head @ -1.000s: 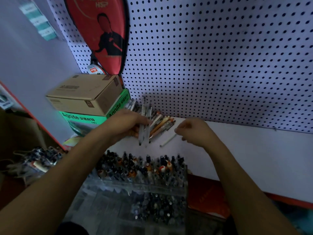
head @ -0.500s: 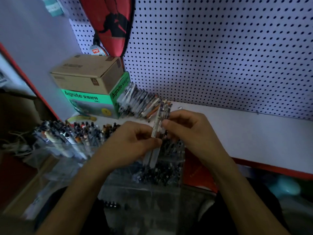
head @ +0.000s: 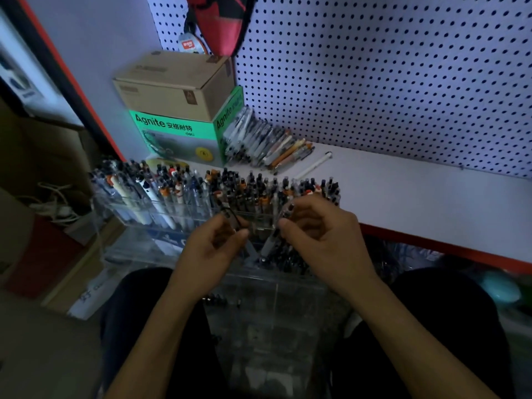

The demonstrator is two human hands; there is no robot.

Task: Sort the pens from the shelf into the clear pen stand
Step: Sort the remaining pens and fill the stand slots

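A clear tiered pen stand (head: 138,214) packed with several upright pens stands in front of me, below the shelf edge. Over its front rows my left hand (head: 214,249) pinches a dark-tipped pen (head: 233,218). Just to the right, my right hand (head: 319,226) grips a clear pen (head: 270,243) that points down into the stand. A heap of loose pens (head: 264,145) lies on the white shelf (head: 417,203) against the green box, with one white pen (head: 313,165) lying apart beside it.
A brown carton (head: 172,84) sits on a green Agnite box (head: 178,136) at the shelf's left end. White pegboard (head: 388,67) backs the shelf, and a red racket bag (head: 221,21) hangs on it. Boxes and cables fill the floor at left.
Both hands came back from the shelf heap with pens and lowered over the stand. They have drawn apart, each now holding its own pen. The camera has tilted down.
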